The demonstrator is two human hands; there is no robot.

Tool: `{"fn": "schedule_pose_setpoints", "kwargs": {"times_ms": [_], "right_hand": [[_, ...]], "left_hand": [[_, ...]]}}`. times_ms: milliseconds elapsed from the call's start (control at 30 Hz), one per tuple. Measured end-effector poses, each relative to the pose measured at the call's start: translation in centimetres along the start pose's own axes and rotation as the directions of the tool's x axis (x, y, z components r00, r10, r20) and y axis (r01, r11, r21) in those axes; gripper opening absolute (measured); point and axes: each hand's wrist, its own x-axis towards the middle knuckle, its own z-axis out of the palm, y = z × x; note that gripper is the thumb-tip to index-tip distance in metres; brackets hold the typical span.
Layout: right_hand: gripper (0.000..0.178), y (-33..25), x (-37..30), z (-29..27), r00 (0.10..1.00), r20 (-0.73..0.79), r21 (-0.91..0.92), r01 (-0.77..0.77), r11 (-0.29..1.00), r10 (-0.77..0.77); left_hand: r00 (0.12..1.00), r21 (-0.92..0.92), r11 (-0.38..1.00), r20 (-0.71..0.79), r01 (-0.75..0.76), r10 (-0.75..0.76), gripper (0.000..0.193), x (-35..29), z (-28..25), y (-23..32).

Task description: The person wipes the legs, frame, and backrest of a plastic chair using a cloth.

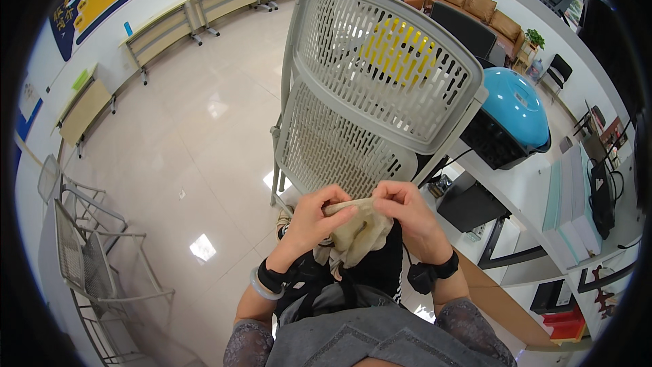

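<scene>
A piece of beige cloth (360,236) hangs crumpled over my lap, with a small dark mark or slit in its middle. My left hand (319,219) is closed on the cloth's upper edge, pinching it between thumb and fingers. On the opposite end of that edge, my right hand (406,211) pinches the fabric too, so the rim is drawn out between both hands. The cloth's lower part lies in folds against my dark trousers. What garment or cover it is, I cannot tell. Just beyond my hands stands a grey perforated folding chair (326,153).
At the right is a white desk (506,180) with a black bin with a blue lid (519,105) and several upright folders (570,204). More metal chairs (85,251) stand at the left. Folding tables (163,34) line the far wall, and a brown sofa (479,7) sits at the back.
</scene>
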Motion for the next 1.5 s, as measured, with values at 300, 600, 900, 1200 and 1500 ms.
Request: {"fn": "schedule_pose_setpoints", "kwargs": {"times_ms": [300,600,900,1200,1500], "right_hand": [[0.007,-1.1,1.0,2.4,0.846,-0.382,-0.582,0.092,0.808,-0.371],[0.023,-1.2,1.3,2.9,0.836,-0.459,-0.1,0.286,0.953,-0.299],[0.022,-1.8,-0.2,3.8,0.856,-0.429,-0.039,0.302,0.952,-0.289],[0.007,-2.4,-0.2,1.8,0.75,-0.35,-0.542,0.326,0.775,-0.561],[0.009,-2.6,0.1,1.4,0.799,-0.398,-0.183,0.412,0.892,-0.451]], "left_hand": [[0.856,0.445,0.85,-0.283,-0.283,0.433,0.018,0.1,5.0,-0.9],[0.779,0.518,0.776,-0.29,-0.361,0.556,0.053,-0.3,6.5,-1.3],[0.835,0.176,0.951,-0.456,-0.254,0.308,0.033,0.4,6.0,-1.5],[0.909,0.132,0.974,-0.353,-0.186,0.222,0.02,0.1,6.4,0.3],[0.922,-0.173,0.937,-0.301,-0.302,0.242,0.014,1.0,6.5,-3.6]]}}
